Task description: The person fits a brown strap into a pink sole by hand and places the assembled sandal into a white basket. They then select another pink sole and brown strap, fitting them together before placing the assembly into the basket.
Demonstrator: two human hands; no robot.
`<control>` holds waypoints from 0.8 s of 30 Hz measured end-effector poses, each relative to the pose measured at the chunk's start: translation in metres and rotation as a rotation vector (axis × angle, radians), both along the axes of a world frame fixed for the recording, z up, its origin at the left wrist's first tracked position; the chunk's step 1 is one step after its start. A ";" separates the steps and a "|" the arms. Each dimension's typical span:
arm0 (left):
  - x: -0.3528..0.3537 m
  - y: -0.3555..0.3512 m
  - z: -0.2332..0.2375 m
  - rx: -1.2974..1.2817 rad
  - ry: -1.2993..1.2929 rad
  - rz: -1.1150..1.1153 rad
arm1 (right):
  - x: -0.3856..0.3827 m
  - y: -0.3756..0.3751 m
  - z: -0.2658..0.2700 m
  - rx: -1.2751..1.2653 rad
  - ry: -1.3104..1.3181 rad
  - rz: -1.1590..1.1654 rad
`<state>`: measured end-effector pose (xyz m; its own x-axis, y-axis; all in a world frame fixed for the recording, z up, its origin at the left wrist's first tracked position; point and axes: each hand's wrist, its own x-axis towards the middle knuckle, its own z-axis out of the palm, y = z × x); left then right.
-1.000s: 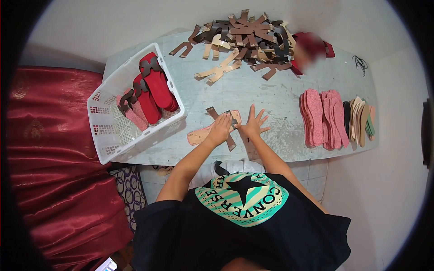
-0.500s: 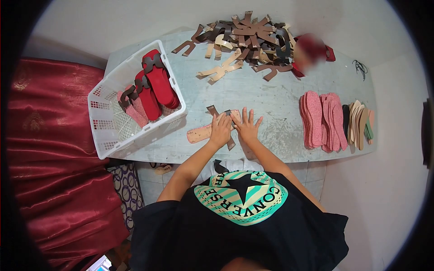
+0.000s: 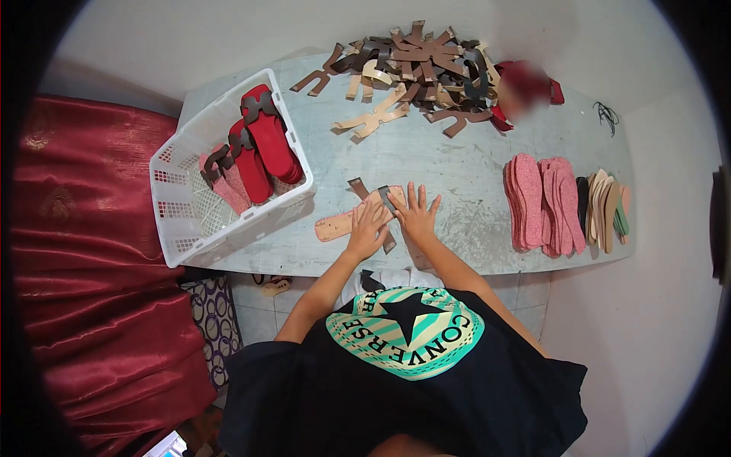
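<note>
A pinkish-tan slipper sole (image 3: 333,226) lies flat on the table, its underside apparently up. The ends of a dark brown strap (image 3: 356,187) stick out beyond both its edges, and one strap end is folded over the sole near its right tip. My left hand (image 3: 368,228) rests with fingers stretched across the middle of the sole. To its right, my right hand (image 3: 415,216) has its fingers spread, with the thumb side touching the sole and folded strap end. What lies under both palms is hidden.
A white plastic basket (image 3: 169,221) holds red and pink slippers with brown straps at left. Loose straps (image 3: 430,57) are heaped at the back, beside a red item (image 3: 525,87). Pink soles (image 3: 525,202) and other coloured soles (image 3: 609,209) stand in rows at right.
My left hand has slid slightly down and left, off the folded strap end, which now shows more fully. My right hand stays nearly in place.
</note>
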<state>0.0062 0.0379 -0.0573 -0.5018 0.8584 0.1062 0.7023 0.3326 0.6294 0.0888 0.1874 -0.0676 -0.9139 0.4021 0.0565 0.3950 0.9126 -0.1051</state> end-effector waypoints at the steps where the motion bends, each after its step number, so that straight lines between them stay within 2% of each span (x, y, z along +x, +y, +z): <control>1: -0.001 -0.005 0.008 0.001 0.001 -0.001 | 0.000 0.000 0.001 -0.012 -0.017 -0.004; 5: 0.008 -0.021 0.036 -0.079 0.119 -0.105 | -0.001 0.002 0.002 -0.015 -0.082 -0.004; 10: 0.019 -0.024 0.028 -0.134 0.157 -0.110 | 0.000 0.002 0.005 -0.016 -0.115 -0.001; 12: 0.019 -0.021 0.025 -0.071 0.215 -0.052 | 0.000 0.002 0.006 -0.019 -0.123 -0.001; 16: 0.014 -0.019 0.036 0.022 0.252 -0.072 | -0.001 0.002 0.006 -0.017 -0.135 -0.003; 18: 0.009 -0.015 0.044 0.132 0.212 -0.035 | 0.000 0.002 0.004 -0.021 -0.124 -0.001; 22: 0.005 -0.009 0.050 0.156 0.172 0.074 | -0.002 0.003 0.004 -0.049 -0.148 -0.003; 24: -0.001 -0.005 0.048 0.089 0.095 0.169 | -0.003 0.004 0.008 -0.063 -0.177 -0.006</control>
<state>0.0056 0.0325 -0.0096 -0.6220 0.7480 0.2315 0.6986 0.3967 0.5954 0.0859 0.1910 -0.0601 -0.9049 0.4050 -0.1308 0.4177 0.9040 -0.0907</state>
